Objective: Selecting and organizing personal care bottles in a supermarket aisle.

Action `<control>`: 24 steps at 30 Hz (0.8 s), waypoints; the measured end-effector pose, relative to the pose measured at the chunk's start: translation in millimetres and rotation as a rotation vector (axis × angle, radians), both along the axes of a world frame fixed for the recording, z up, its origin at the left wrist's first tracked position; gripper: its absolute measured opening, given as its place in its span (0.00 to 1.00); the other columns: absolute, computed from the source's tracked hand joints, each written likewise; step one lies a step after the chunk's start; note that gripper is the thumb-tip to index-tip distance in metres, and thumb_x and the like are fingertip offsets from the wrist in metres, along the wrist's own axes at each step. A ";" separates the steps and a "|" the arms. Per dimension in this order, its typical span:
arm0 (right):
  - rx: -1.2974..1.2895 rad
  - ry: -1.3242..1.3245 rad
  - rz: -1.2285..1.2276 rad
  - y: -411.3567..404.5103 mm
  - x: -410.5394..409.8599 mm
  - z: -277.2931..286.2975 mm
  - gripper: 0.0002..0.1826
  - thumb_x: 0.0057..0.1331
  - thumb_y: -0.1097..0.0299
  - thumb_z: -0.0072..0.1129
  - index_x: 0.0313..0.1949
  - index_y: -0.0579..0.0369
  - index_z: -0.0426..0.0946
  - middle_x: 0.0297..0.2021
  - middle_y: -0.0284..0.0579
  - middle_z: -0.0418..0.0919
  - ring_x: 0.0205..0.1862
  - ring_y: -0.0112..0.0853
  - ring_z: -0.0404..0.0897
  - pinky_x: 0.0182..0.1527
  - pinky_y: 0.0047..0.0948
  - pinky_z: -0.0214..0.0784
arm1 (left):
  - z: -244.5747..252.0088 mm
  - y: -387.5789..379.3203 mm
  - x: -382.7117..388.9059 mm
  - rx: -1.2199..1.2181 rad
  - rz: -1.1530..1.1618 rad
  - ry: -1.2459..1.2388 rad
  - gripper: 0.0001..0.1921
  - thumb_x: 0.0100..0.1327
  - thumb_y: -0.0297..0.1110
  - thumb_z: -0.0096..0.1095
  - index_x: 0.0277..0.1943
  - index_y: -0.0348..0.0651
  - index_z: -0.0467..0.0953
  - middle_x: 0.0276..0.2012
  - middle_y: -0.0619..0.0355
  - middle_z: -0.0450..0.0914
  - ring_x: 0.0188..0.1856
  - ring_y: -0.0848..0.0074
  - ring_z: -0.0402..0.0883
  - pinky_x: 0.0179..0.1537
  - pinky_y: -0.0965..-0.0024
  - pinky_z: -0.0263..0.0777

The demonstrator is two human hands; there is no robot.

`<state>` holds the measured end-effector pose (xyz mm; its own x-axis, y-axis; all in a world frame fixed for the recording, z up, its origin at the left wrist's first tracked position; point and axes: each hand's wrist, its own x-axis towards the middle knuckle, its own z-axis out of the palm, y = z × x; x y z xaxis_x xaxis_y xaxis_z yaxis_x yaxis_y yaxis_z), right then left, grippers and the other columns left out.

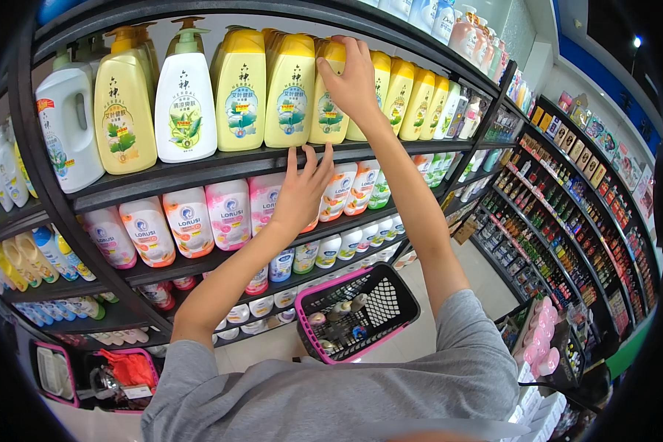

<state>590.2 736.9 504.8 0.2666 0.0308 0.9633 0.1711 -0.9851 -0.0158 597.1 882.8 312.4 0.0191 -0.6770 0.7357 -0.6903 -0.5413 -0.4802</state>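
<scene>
My right hand (352,77) rests at the top of a yellow body wash bottle (329,119) on the upper shelf, fingers over its cap and thumb at its left side; whether it grips is hard to tell. Touching the front edge of that shelf (243,159) are the fingertips of my left hand (304,193), spread and holding nothing. Left of the touched bottle stand more yellow bottles (293,105), a white pump bottle (185,105) and a yellow pump bottle (124,110). More yellow bottles (400,99) continue to the right, partly behind my right hand and forearm.
Lorusi bottles (189,221) line the shelf below. A black shopping basket with a pink rim (359,353) holds several items on the floor. Two more baskets (154,367) stand at lower left, one holding a red bag. Packed shelving (574,204) rises at right, beside stacked pink containers (538,337).
</scene>
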 end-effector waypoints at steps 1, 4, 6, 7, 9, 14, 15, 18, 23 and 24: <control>0.007 -0.014 0.003 0.1 0.9 1.6 0.26 0.68 0.65 0.69 0.63 0.61 0.75 0.55 0.59 0.78 0.58 0.56 0.78 0.62 0.47 0.71 | -1.5 0.1 0.8 -0.004 -0.013 0.000 0.38 0.57 0.41 0.69 0.72 0.43 0.72 0.81 0.50 0.60 0.74 0.44 0.62 0.76 0.33 0.56; 0.001 -0.028 0.018 1.6 -0.1 0.4 0.25 0.68 0.66 0.68 0.62 0.61 0.76 0.53 0.59 0.79 0.56 0.56 0.79 0.62 0.47 0.71 | -1.4 0.8 2.2 -0.002 -0.020 -0.007 0.38 0.57 0.41 0.69 0.73 0.43 0.72 0.81 0.51 0.60 0.74 0.45 0.62 0.76 0.33 0.56; -0.005 -0.028 0.028 -0.8 1.9 1.4 0.25 0.67 0.66 0.68 0.61 0.62 0.75 0.53 0.59 0.79 0.57 0.56 0.79 0.62 0.47 0.71 | -1.1 2.1 1.9 0.008 -0.016 -0.012 0.38 0.58 0.40 0.68 0.73 0.43 0.72 0.81 0.51 0.60 0.74 0.45 0.62 0.76 0.33 0.57; -0.010 -0.027 0.038 -2.2 2.8 1.5 0.25 0.66 0.67 0.67 0.60 0.62 0.75 0.53 0.60 0.78 0.57 0.57 0.78 0.62 0.47 0.71 | 0.2 3.1 1.6 0.010 -0.012 -0.011 0.37 0.58 0.39 0.68 0.73 0.43 0.72 0.81 0.51 0.60 0.74 0.45 0.62 0.76 0.33 0.57; 0.010 0.002 0.053 -2.6 2.9 2.7 0.26 0.64 0.70 0.67 0.60 0.65 0.73 0.54 0.63 0.76 0.58 0.59 0.77 0.62 0.48 0.70 | 0.5 3.2 2.5 0.017 -0.008 -0.008 0.37 0.58 0.39 0.67 0.73 0.44 0.72 0.81 0.51 0.60 0.74 0.45 0.62 0.76 0.33 0.57; 0.017 0.014 0.076 -4.4 5.5 2.4 0.28 0.62 0.72 0.66 0.60 0.67 0.70 0.55 0.66 0.74 0.59 0.62 0.75 0.63 0.51 0.70 | 1.8 2.0 3.8 0.026 -0.001 -0.023 0.37 0.58 0.38 0.66 0.74 0.44 0.72 0.81 0.52 0.61 0.74 0.46 0.62 0.76 0.33 0.56; 0.001 0.008 0.069 -4.4 6.9 2.6 0.27 0.63 0.71 0.66 0.59 0.67 0.70 0.55 0.66 0.74 0.59 0.62 0.75 0.63 0.51 0.70 | 1.6 2.4 4.6 0.026 0.001 -0.021 0.37 0.58 0.38 0.66 0.74 0.44 0.72 0.81 0.52 0.61 0.74 0.46 0.62 0.76 0.33 0.56; 0.007 0.026 0.058 -4.5 6.7 2.1 0.30 0.63 0.70 0.66 0.62 0.68 0.69 0.57 0.67 0.74 0.61 0.63 0.74 0.65 0.52 0.69 | -0.4 2.7 7.0 0.027 -0.009 -0.014 0.38 0.59 0.37 0.66 0.74 0.44 0.71 0.81 0.52 0.61 0.75 0.47 0.62 0.77 0.34 0.55; -0.012 -0.092 0.011 6.7 -12.1 -15.9 0.41 0.62 0.69 0.67 0.72 0.68 0.62 0.67 0.70 0.69 0.72 0.64 0.67 0.73 0.52 0.64 | 4.7 11.6 4.3 0.065 -0.032 -0.013 0.37 0.59 0.38 0.65 0.74 0.44 0.73 0.82 0.52 0.60 0.76 0.48 0.62 0.78 0.36 0.53; -0.045 -0.128 0.004 6.5 -19.7 -24.1 0.43 0.62 0.69 0.67 0.74 0.68 0.60 0.70 0.70 0.67 0.75 0.64 0.63 0.75 0.53 0.61 | 3.1 13.1 4.1 0.078 -0.038 -0.012 0.37 0.59 0.38 0.65 0.74 0.44 0.73 0.82 0.52 0.60 0.76 0.48 0.62 0.78 0.36 0.53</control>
<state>570.5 743.5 480.7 0.1417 0.0756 0.9870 0.1726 -0.9837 0.0506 601.2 896.0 315.6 -0.0160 -0.7322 0.6809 -0.7036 -0.4756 -0.5280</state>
